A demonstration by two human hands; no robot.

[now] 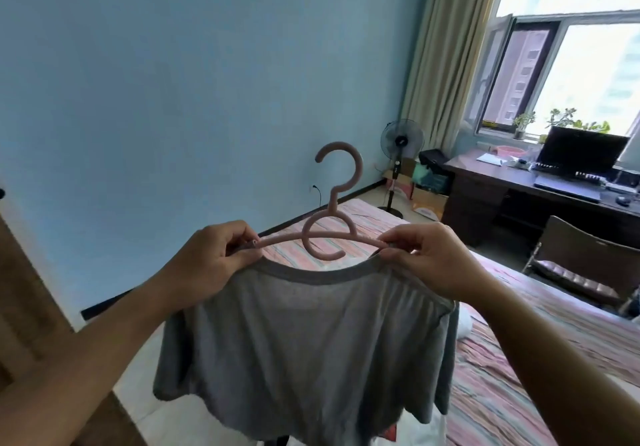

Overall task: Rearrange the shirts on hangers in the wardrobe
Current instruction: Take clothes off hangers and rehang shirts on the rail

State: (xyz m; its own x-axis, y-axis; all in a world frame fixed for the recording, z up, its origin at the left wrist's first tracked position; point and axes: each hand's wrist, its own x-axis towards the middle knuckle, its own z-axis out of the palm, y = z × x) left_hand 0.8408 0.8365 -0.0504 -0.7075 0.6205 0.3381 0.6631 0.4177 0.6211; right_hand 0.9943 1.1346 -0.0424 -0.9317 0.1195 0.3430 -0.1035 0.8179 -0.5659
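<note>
A grey T-shirt [304,348] hangs from a pink plastic hanger [334,203] held up in front of me, hook upright. My left hand [214,262] grips the shirt's left shoulder together with the hanger's left arm. At the right side of the collar, my right hand [426,258] pinches the fabric and the hanger's right arm. The ends of the hanger are hidden under the cloth and my fingers. No wardrobe rail is in view.
A bed with a pink striped cover [502,359] lies behind the shirt. A standing fan [401,144] stands by the blue wall. At right are a dark desk [519,185] with a laptop [581,154] and a chair [581,265]. A wooden panel [20,307] is at the left edge.
</note>
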